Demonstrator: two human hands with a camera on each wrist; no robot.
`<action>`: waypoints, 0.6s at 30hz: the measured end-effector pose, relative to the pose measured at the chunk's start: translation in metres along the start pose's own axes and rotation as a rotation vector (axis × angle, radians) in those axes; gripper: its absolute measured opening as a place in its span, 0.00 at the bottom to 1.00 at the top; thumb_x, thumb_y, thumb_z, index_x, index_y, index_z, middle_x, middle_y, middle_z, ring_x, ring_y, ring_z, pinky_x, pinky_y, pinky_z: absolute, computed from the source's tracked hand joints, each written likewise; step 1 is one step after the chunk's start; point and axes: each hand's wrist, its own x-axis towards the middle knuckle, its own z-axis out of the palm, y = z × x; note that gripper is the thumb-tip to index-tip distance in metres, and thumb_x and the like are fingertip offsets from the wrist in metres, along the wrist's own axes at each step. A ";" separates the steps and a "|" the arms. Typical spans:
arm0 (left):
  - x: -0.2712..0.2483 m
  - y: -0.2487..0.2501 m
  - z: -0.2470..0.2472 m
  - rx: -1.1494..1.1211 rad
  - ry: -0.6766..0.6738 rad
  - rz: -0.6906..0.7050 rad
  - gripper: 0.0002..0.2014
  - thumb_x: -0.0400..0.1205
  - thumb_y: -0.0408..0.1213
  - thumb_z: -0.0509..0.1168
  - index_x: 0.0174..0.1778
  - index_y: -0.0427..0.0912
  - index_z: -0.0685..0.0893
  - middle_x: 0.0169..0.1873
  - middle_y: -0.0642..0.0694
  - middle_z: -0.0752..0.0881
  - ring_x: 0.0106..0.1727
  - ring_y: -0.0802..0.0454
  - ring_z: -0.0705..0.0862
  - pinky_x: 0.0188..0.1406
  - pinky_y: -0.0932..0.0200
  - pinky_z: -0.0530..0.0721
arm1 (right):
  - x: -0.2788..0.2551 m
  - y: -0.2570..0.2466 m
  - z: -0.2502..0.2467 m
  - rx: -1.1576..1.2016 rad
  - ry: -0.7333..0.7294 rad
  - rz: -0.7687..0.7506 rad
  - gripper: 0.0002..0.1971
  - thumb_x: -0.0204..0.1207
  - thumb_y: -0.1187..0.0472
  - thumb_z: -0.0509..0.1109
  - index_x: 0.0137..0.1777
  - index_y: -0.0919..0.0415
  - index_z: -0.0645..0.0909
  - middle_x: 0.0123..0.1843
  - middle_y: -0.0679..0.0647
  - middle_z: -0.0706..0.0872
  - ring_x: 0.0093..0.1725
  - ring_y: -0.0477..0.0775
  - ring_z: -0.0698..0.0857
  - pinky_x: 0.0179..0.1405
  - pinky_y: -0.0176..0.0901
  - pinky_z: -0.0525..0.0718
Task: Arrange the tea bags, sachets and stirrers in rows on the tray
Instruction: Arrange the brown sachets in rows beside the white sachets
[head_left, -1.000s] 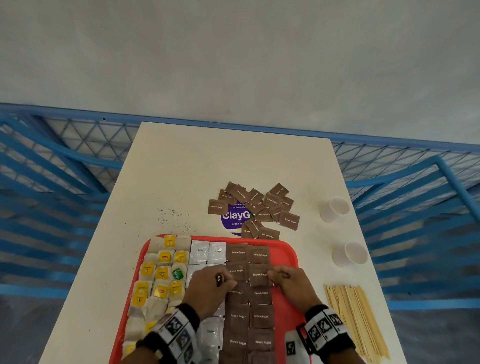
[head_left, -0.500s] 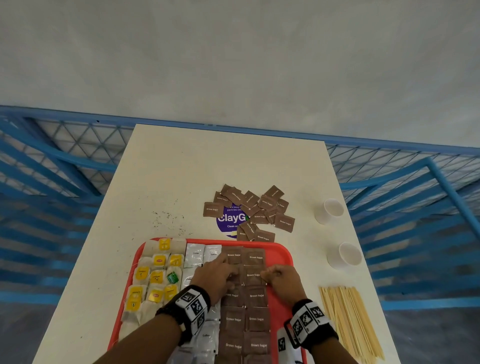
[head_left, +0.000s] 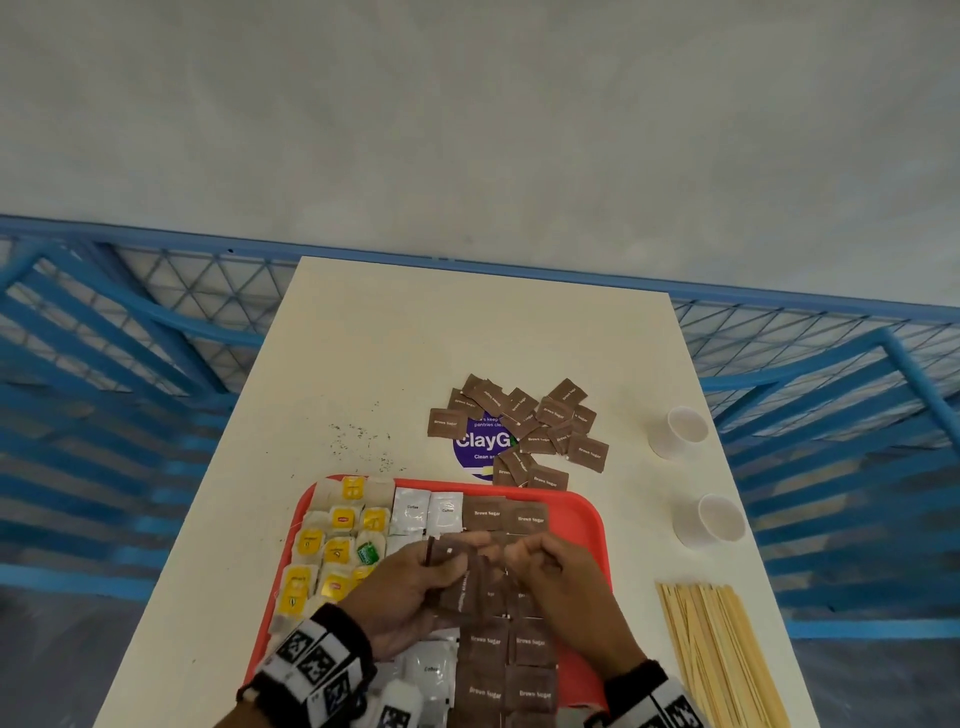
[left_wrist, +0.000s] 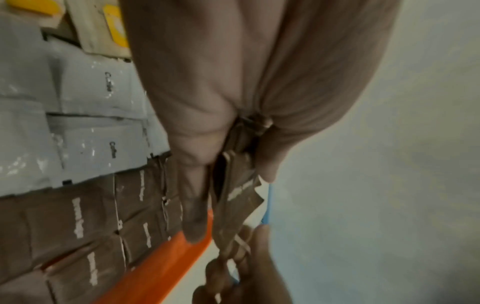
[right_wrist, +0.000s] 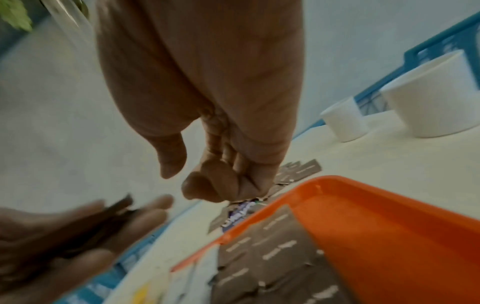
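Note:
An orange-red tray (head_left: 587, 514) holds rows of yellow-tagged tea bags (head_left: 337, 545), white coffee sachets (head_left: 426, 512) and brown sugar sachets (head_left: 509, 517). Above its middle, my left hand (head_left: 447, 556) grips a small stack of brown sugar sachets (head_left: 467, 592) between thumb and fingers; the left wrist view shows the same stack of brown sugar sachets (left_wrist: 239, 201). My right hand (head_left: 524, 558) hovers just right of the stack. In the right wrist view the right hand (right_wrist: 187, 181) has curled fingers with nothing between them. Wooden stirrers (head_left: 722, 654) lie on the table right of the tray.
A loose pile of brown sugar sachets (head_left: 540, 421) lies beyond the tray, partly over a purple sticker (head_left: 483, 441). Two white paper cups (head_left: 680, 431) (head_left: 711, 522) stand at the right edge. Dark crumbs dot the table left of the pile. Blue railing surrounds the table.
Both hands have lifted off the brown sachet rows they were pressing. The left hand has turned and raised its sachet stack, and the right hand has drawn close beside it.

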 end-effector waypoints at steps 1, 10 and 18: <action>-0.002 -0.002 0.003 0.035 0.024 0.015 0.16 0.82 0.27 0.65 0.67 0.31 0.84 0.63 0.25 0.84 0.60 0.32 0.87 0.57 0.35 0.88 | -0.004 -0.007 0.003 0.021 -0.017 -0.008 0.09 0.78 0.47 0.72 0.47 0.52 0.86 0.44 0.46 0.91 0.44 0.44 0.89 0.47 0.38 0.86; -0.014 -0.008 0.017 0.289 0.264 0.098 0.13 0.75 0.36 0.76 0.52 0.32 0.89 0.46 0.32 0.91 0.45 0.38 0.91 0.42 0.43 0.92 | -0.016 -0.024 0.009 0.128 0.049 -0.035 0.07 0.77 0.59 0.76 0.39 0.59 0.87 0.35 0.54 0.90 0.32 0.50 0.86 0.35 0.39 0.84; -0.025 0.000 0.020 0.592 0.195 0.072 0.11 0.81 0.42 0.72 0.45 0.36 0.90 0.39 0.33 0.90 0.34 0.46 0.89 0.31 0.55 0.89 | -0.022 -0.014 0.008 0.260 -0.065 0.050 0.20 0.81 0.48 0.70 0.43 0.69 0.84 0.43 0.72 0.87 0.37 0.54 0.83 0.41 0.50 0.80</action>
